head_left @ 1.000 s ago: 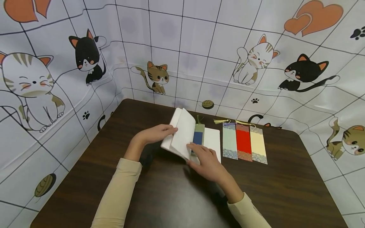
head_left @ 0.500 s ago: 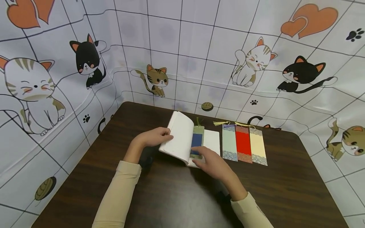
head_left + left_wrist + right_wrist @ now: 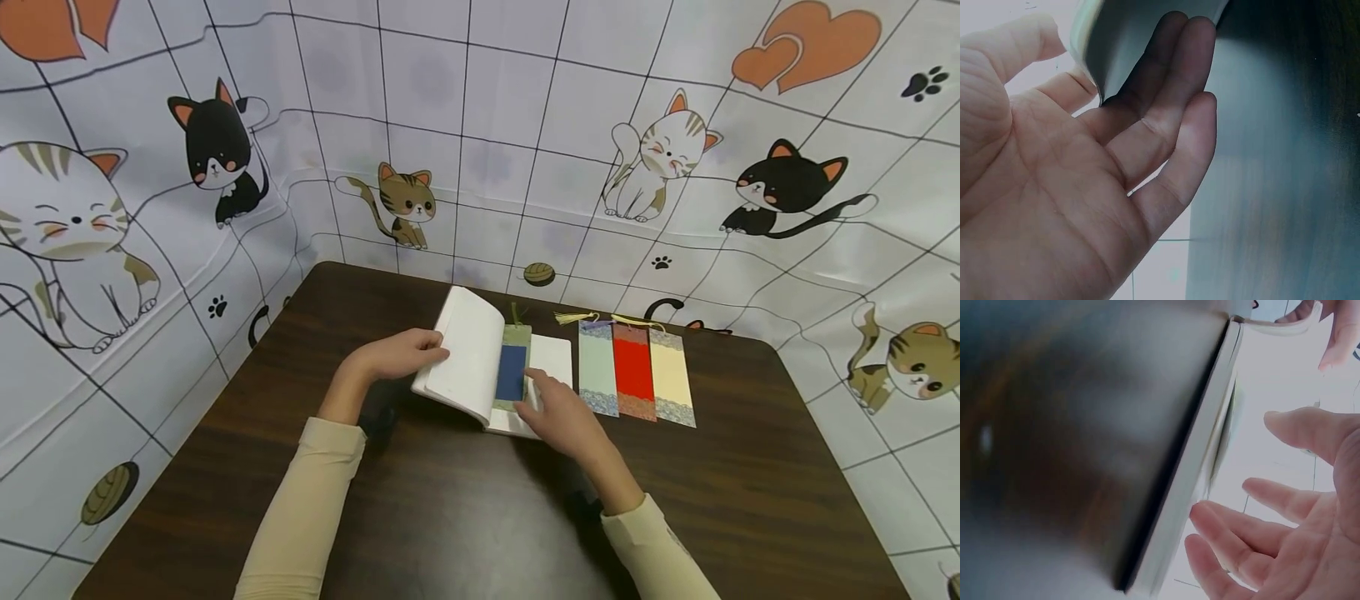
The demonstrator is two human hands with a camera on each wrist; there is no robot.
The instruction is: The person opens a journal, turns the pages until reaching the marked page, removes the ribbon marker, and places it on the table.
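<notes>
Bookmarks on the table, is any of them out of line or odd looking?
One is apart: the blue bookmark lies in the open book, while the pale green, red and cream ones lie neatly side by side.

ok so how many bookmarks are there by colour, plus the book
blue paper bookmark with green border, lying in the book: 1
pale green paper bookmark: 1
red paper bookmark: 1
cream paper bookmark: 1
open white-paged book: 1
total: 5
</notes>
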